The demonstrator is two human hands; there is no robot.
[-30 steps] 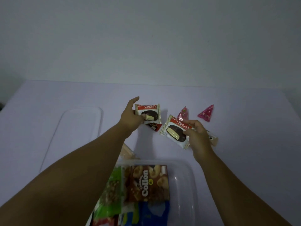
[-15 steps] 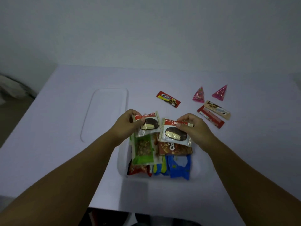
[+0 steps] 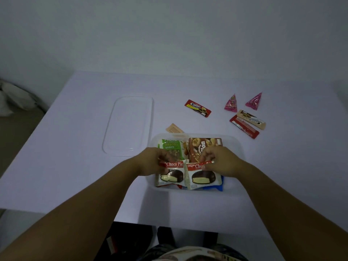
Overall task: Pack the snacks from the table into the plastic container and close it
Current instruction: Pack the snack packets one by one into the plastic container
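Nearest me, both forearms crossed the white table's (image 3: 75,166) front edge. The left hand (image 3: 150,163) pinched a white-and-red Choco Pie packet (image 3: 170,175) by its top edge; the right hand (image 3: 219,162) pinched a second Choco Pie packet (image 3: 202,177), its lettering partly covered by curled fingers. Both lay in the clear plastic container (image 3: 235,147), hiding the blue wrappers (image 3: 218,187) beneath. Behind sat a green snack bag (image 3: 169,146) and a brown biscuit box (image 3: 205,146). The clear lid (image 3: 130,125) lay to the left; a red cookie bar (image 3: 197,108), two pink triangular sachets (image 3: 231,103) and two wafer sticks (image 3: 246,123) lay beyond on open tabletop.
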